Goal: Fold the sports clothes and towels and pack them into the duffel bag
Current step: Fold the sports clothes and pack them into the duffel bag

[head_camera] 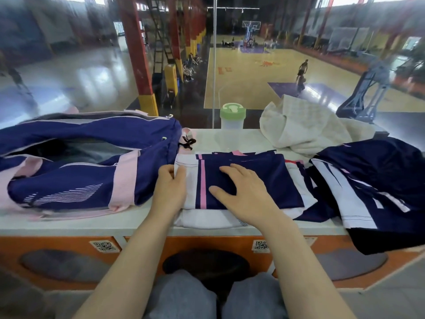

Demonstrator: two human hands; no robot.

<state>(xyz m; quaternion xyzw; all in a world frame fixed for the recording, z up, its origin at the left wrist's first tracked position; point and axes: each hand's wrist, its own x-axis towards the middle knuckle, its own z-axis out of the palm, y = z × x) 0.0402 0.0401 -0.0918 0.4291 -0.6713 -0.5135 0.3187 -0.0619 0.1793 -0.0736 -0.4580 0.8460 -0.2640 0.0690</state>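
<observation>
Two bare forearms reach over a white counter (pixel 69 223). The right hand (pixel 241 192) lies flat, fingers spread wide, pressing a folded navy garment (pixel 259 180) with pink and white stripes, probably to hold the fold down. The left hand (pixel 171 187) curls its fingertips around the garment's white left edge, apparently to square it or lift it. Just left of those fingers sits the navy and pink duffel bag (pixel 76 180), unzipped, its opening ready to receive. Right of the right hand's fingers, unfolded navy clothes (pixel 372 180) lie heaped. Beyond the fingertips lie a crumpled white towel (pixel 303 127) and a green-lidded bottle (pixel 232 116).
</observation>
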